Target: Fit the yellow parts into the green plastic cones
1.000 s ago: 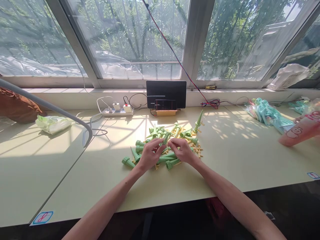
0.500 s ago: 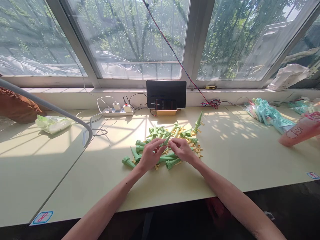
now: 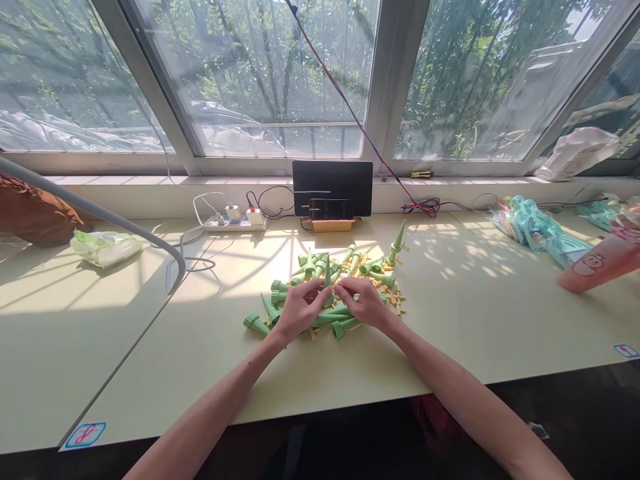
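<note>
My left hand (image 3: 301, 309) is closed on a green plastic watering spike (image 3: 327, 272), whose tip points up. Right beside it my right hand (image 3: 365, 303) is pinched at the spike's side; whatever its fingertips hold is hidden. Around and under both hands lies a pile of green watering spikes (image 3: 383, 280) with ribbed caps. Small yellow valve pieces (image 3: 399, 301) are mixed in at the pile's right. One spike (image 3: 399, 241) with a yellow piece at its base stands upright at the far right of the pile.
Behind the pile, a phone (image 3: 330, 209) leans in front of a black screen (image 3: 333, 180). A power strip (image 3: 237, 225) with cables lies left of it. A grey curved tube (image 3: 125, 230) crosses the left side. Teal bagged items (image 3: 533, 223) and a pink cup (image 3: 600, 260) are on the right.
The spike in my left hand has swung from leaning right to nearly upright. My right hand has shifted slightly and stays pinched beside it. The pile looks the same.
</note>
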`<state>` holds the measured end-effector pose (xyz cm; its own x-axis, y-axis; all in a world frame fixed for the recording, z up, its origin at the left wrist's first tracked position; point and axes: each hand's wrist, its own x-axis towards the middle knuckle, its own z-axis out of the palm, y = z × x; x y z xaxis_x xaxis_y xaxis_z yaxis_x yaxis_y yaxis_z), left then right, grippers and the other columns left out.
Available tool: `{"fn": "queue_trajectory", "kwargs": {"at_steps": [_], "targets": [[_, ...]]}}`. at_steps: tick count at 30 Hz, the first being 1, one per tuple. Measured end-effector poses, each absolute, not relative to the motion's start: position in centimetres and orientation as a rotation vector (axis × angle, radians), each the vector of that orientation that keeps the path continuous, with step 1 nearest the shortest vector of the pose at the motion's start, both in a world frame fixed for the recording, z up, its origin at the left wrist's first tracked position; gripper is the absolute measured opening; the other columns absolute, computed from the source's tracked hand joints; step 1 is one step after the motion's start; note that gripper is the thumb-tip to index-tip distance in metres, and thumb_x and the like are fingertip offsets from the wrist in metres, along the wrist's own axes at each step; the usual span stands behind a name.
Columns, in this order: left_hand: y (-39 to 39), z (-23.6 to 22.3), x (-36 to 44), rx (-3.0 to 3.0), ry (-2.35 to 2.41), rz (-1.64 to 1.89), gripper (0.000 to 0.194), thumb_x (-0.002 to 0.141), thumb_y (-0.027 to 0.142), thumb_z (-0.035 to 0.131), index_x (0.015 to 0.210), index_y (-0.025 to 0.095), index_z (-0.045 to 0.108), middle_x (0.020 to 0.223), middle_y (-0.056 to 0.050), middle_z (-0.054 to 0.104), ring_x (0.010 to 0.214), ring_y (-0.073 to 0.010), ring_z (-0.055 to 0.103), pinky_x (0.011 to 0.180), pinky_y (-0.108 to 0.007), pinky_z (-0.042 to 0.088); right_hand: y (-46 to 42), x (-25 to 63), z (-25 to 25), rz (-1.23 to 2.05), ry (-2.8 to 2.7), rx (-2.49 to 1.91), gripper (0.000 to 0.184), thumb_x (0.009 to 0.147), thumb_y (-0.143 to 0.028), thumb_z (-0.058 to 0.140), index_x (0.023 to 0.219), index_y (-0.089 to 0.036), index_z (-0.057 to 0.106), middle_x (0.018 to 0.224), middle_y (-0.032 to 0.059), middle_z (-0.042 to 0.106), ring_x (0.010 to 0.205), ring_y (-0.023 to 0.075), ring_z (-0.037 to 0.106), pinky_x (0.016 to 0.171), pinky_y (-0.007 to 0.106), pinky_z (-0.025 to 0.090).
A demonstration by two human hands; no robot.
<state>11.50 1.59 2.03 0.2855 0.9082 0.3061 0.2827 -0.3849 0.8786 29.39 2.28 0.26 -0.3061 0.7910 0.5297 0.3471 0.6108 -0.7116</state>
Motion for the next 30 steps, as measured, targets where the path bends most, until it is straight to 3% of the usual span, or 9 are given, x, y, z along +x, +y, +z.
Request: {"fn": "queue_trajectory", "kwargs": {"at_steps": [9,23,30], "targets": [[2.1,0.9,11.3,1.905,1.081,1.176,0.028,0.088,0.038,0.061,0.090,0.012,0.069,0.057,0.002,0.047,0.050,-0.0078,0.038,0.045,-0.019,0.036,2.4,29.4,-0.1,0.545,-1.912,-0.924,0.035,0.095,-0.030,0.046,0.063,-0.019,0.040,0.058,-0.0035,0.037,0.056,0.0107,0.032,0.054,0.025,0.027],[2.1,0.9,11.3,2.132,0.891,1.266,0.023,0.092,0.028,0.057,0.110,0.022,0.070,0.096,-0.006,0.065,0.064,-0.0085,0.050,0.052,-0.019,0.045,2.4,29.5,0.2,0.928,-1.727,-0.927,0.039,0.095,-0.044,0.046,0.066,-0.019,0.049,0.052,-0.0045,0.039,0.049,0.0100,0.035,0.049,0.024,0.028],[2.0,0.9,11.4,2.146,0.920,1.258,0.022,0.092,0.029,0.057,0.108,0.020,0.069,0.084,-0.003,0.062,0.059,-0.0075,0.045,0.050,-0.018,0.043,2.4,29.5,0.1,0.934,-1.721,-0.921,0.038,0.094,-0.043,0.047,0.065,-0.019,0.048,0.051,-0.0045,0.039,0.050,0.0099,0.035,0.048,0.024,0.028]]}}
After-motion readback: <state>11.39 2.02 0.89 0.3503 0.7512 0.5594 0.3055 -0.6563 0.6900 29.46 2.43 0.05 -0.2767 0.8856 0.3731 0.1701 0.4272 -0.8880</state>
